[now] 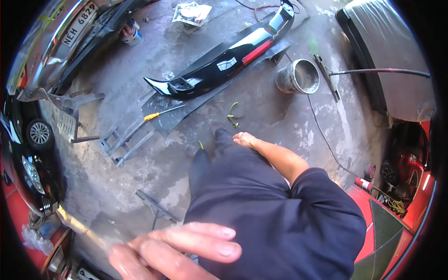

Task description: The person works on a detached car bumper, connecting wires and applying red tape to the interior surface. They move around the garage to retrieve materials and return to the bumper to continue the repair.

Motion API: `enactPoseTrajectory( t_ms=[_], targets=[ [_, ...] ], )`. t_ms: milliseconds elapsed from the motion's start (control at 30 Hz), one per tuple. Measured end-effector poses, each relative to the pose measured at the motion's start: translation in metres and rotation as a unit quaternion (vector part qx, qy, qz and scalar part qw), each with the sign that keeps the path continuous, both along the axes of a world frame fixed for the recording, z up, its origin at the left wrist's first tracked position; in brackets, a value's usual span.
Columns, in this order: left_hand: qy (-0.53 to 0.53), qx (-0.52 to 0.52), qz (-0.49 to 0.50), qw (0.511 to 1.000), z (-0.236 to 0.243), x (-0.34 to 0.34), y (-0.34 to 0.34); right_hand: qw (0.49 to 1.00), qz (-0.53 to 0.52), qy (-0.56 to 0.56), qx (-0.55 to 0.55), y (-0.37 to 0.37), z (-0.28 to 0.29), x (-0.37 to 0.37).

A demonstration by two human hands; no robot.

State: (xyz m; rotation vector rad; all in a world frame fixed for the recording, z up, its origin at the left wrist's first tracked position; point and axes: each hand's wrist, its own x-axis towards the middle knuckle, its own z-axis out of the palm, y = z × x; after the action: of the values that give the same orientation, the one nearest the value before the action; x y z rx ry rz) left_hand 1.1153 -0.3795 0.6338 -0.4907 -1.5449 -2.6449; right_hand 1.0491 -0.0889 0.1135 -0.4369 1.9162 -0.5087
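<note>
My left hand (186, 245) looms large at the lower edge, open, its loosely bent fingers apart with nothing visible between them; a blurred tan strip (79, 221) lies behind it. My right hand (243, 139) hangs beside my dark-trousered leg, fingers slightly bent and open, holding nothing I can see. Beyond it, green scraps (233, 116) lie on the concrete floor. Farther up, a glossy black bumper (205, 77) with a red strip rests on a dark sheet, near a yellow-handled screwdriver (151, 115).
Metal frames (126, 142) stand at left, beside a detached bumper (60, 74) and a black car (28, 165). A bucket (284, 77), hose and cable (317, 126) are right of centre. A large silver panel (399, 42) and red car parts (415, 200) line the right.
</note>
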Motion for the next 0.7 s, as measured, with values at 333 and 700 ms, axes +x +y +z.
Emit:
enactPoseTrajectory(
  t_ms=[333, 700],
  targets=[
    [-0.237, -0.694, 0.357, 0.579, 0.114, -0.036, 0.127, 0.999, 0.016, -0.007, -0.027, -0.006, 0.013, -0.027],
    [-0.207, -0.46, 0.271, 0.82, 0.108, 0.025, 0.009, 0.999, 0.014, 0.018, 0.026, 0.054, -0.014, -0.026]
  ],
)
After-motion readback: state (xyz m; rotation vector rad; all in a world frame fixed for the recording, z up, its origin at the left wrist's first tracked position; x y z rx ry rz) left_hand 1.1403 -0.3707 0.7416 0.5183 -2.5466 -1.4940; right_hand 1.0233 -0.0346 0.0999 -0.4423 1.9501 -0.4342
